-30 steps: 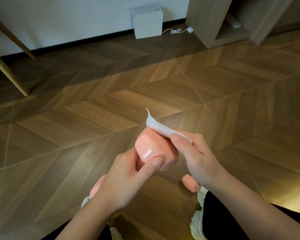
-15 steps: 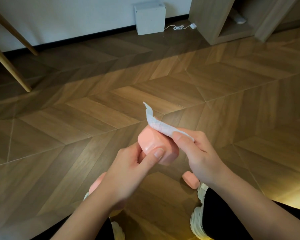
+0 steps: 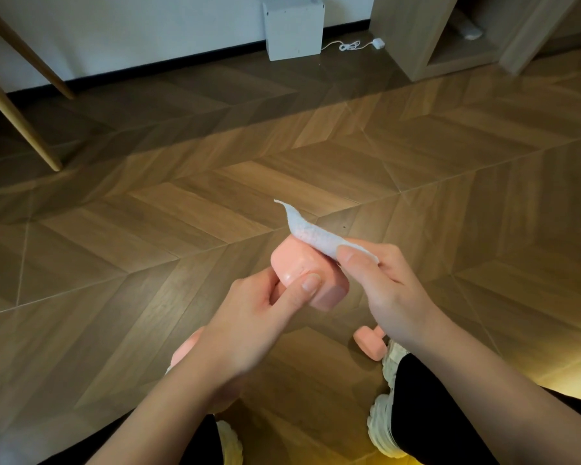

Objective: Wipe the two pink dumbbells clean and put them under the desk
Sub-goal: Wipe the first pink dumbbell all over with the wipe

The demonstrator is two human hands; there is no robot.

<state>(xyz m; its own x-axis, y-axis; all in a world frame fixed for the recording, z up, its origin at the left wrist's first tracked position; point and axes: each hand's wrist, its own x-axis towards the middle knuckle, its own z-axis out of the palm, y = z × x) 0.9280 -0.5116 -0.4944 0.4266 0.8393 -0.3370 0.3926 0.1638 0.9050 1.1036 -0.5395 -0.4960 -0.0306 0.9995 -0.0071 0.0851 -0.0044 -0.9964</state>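
My left hand (image 3: 249, 327) grips a pink dumbbell (image 3: 299, 266) by its handle and holds it above the floor, thumb lying on the upper head. Its lower head peeks out below that hand. My right hand (image 3: 386, 290) pinches a white wipe (image 3: 311, 234) between thumb and fingers, and the wipe lies against the top of the upper head, with its free end curling up. A second pink dumbbell (image 3: 369, 342) lies on the wooden floor beside my right shoe, partly hidden by my right wrist.
Two slanted wooden furniture legs (image 3: 17, 119) stand at the far left. A white box (image 3: 294, 28) with a coiled cable (image 3: 349, 46) sits against the wall. A wooden desk or shelf unit (image 3: 413, 38) stands at the top right. My shoes (image 3: 383, 427) and dark trouser legs fill the bottom.
The view has shifted slightly. The wipe has slid a little up and right along the dumbbell's head, and my left thumb has moved further onto it.
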